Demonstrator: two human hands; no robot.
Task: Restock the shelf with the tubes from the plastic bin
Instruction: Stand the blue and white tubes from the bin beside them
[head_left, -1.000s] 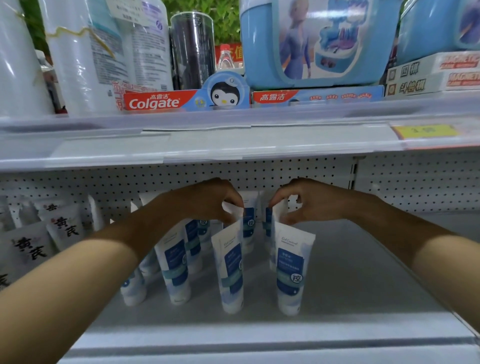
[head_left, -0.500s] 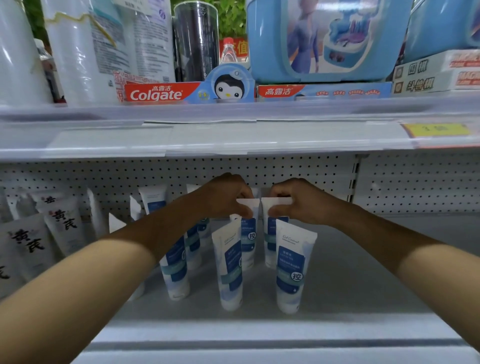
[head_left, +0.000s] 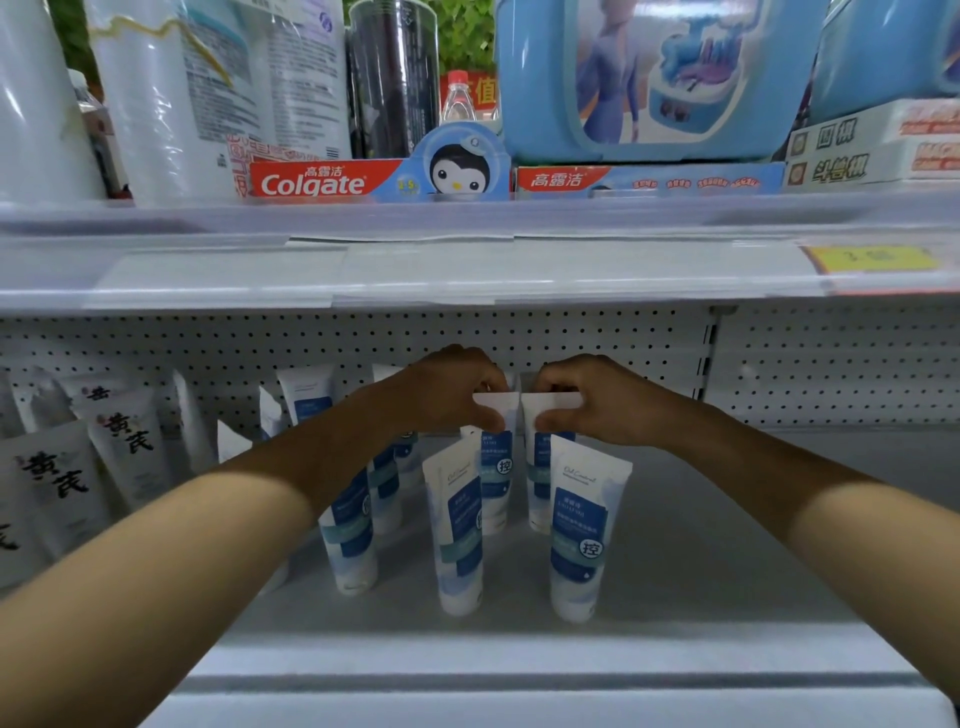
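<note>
On shelf (head_left: 727, 545): tubes (head_left: 576, 525) upright, 2 being held.
Left hand (head_left: 447, 395): pinches left tube (head_left: 496, 467) at crimp.
Right hand (head_left: 608, 405): pinches right tube (head_left: 550, 401).

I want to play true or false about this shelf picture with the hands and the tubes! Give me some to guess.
1. Each hand pinches the top of a tube. True: the left hand pinches the left tube, the right hand the right tube.
2. The pinched tubes lie flat. False: both stand upright, caps down.
3. A Colgate box sits on the shelf above. True.
4. The price tag is green. False: it is yellow.
</note>
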